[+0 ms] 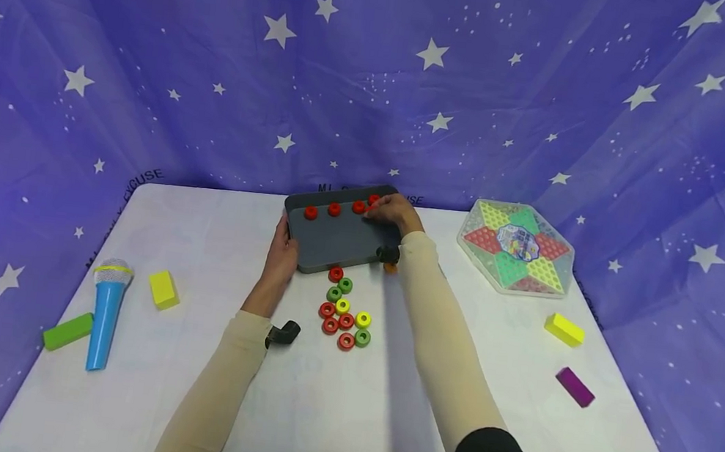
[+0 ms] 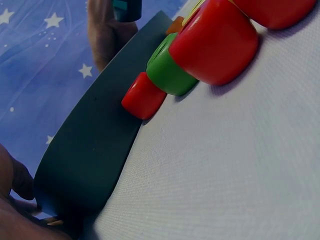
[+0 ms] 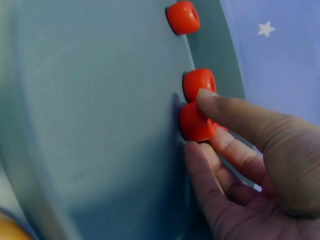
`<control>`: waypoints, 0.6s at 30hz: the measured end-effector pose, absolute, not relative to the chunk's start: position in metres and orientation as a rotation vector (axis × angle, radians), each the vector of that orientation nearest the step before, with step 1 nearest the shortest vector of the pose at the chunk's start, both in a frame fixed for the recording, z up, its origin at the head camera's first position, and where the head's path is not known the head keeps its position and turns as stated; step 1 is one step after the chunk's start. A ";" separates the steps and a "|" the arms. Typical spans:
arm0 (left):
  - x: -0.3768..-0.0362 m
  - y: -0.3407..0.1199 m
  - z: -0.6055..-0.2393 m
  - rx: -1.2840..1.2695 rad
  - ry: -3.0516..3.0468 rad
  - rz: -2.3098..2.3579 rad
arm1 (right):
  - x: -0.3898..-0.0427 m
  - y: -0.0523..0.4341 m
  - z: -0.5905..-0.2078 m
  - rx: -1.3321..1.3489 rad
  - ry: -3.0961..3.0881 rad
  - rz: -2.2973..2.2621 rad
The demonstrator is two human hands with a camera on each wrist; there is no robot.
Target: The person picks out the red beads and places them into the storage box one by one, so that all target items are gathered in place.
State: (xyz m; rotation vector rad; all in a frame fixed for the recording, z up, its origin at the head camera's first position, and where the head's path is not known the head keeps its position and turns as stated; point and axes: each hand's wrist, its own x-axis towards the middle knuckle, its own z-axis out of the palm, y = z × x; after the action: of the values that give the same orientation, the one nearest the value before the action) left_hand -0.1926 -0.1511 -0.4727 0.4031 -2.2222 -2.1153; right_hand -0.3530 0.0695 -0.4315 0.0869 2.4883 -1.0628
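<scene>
A dark grey tray [image 1: 334,241] lies at the far middle of the table. My left hand [image 1: 280,258] grips its left end; in the left wrist view the fingers [image 2: 21,182] show at the tray's corner. Several red rings [image 1: 334,209] stand in a row along the tray's far wall. At the right end of that row my right hand [image 1: 392,213] pinches a red ring [image 3: 196,122] between thumb and fingers, right beside another red ring [image 3: 200,84]. Red, green and yellow rings [image 1: 346,321] lie loose on the table before the tray.
An orange ring [image 1: 390,267] sits by the tray's near right corner. On the left lie a blue toy microphone [image 1: 104,320], a green block [image 1: 67,331] and a yellow block [image 1: 164,290]. A hexagonal board game [image 1: 515,249], another yellow block [image 1: 565,329] and a purple block [image 1: 575,387] are on the right.
</scene>
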 end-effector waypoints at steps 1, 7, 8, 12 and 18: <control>-0.193 -0.151 -0.473 0.404 -2.222 -2.112 | -0.352 0.070 -0.431 0.073 2.495 -1.084; -0.196 -0.153 -0.475 0.391 -2.226 -2.104 | -0.343 0.071 -0.426 -0.013 2.430 -1.378; -0.196 -0.153 -0.475 0.388 -2.228 -2.099 | -0.341 0.072 -0.424 -0.033 2.409 -1.423; -0.198 -0.153 -0.474 0.387 -2.224 -2.100 | -0.331 0.075 -0.415 -0.117 2.326 -1.561; -0.200 -0.154 -0.476 0.390 -2.202 -2.123 | -0.299 0.077 -0.405 -0.200 2.182 -1.666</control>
State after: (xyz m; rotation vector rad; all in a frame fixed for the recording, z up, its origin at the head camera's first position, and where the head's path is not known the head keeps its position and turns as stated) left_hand -0.2000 -0.1535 -0.4761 0.3902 -2.2017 -2.1233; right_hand -0.2989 0.0765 -0.4048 -0.2003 2.1818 -1.6657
